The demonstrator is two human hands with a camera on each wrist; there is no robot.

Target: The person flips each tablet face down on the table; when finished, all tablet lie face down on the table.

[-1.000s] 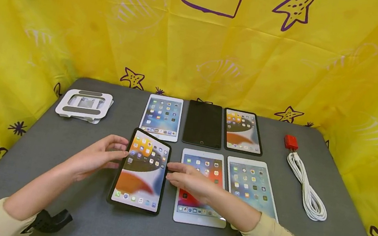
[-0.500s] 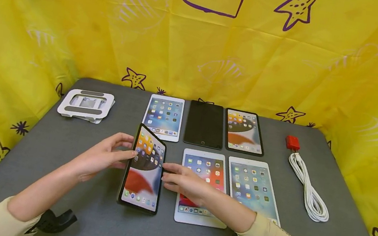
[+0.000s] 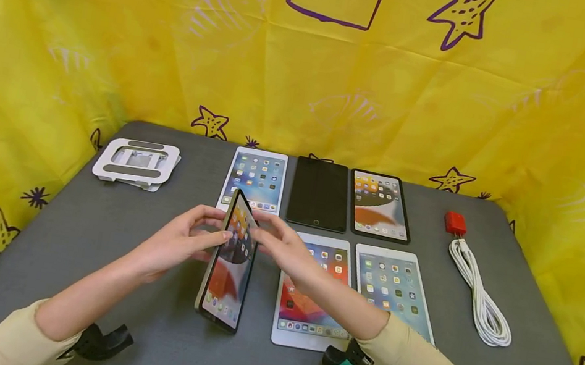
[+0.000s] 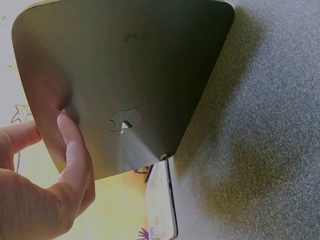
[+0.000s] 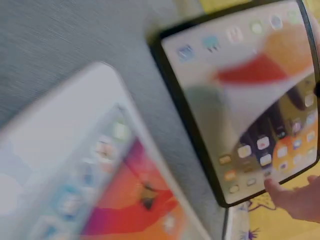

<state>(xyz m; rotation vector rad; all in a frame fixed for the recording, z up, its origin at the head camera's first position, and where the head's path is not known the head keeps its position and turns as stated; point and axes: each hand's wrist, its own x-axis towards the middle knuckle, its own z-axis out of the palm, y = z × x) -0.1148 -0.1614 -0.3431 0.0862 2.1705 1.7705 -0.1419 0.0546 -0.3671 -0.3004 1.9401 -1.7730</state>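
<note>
A black-framed tablet (image 3: 232, 267) stands tilted up above the table, turned partly edge-on, its lit screen facing right. My left hand (image 3: 185, 245) grips its left side, thumb at the front and fingers behind. In the left wrist view, the tablet's grey back (image 4: 130, 80) shows an apple logo and a fingertip (image 4: 65, 120) against it. My right hand (image 3: 283, 247) pinches its upper right edge, thumb toward the screen; its other fingers are partly hidden. Close to the right hand lies a white tablet with a red wallpaper (image 3: 307, 337), partly covered by my forearm.
Behind are a white tablet (image 3: 255, 180), a dark-screened tablet (image 3: 320, 194) and a black-framed tablet (image 3: 381, 206). Another white tablet (image 3: 396, 284) lies right. A white stand (image 3: 137, 162) sits at back left. A red charger (image 3: 455, 223) and white coiled cable (image 3: 483, 303) lie far right.
The held tablet has turned from nearly facing the head camera to nearly edge-on, shifting right. My right hand has moved up from its right side to the upper edge.
</note>
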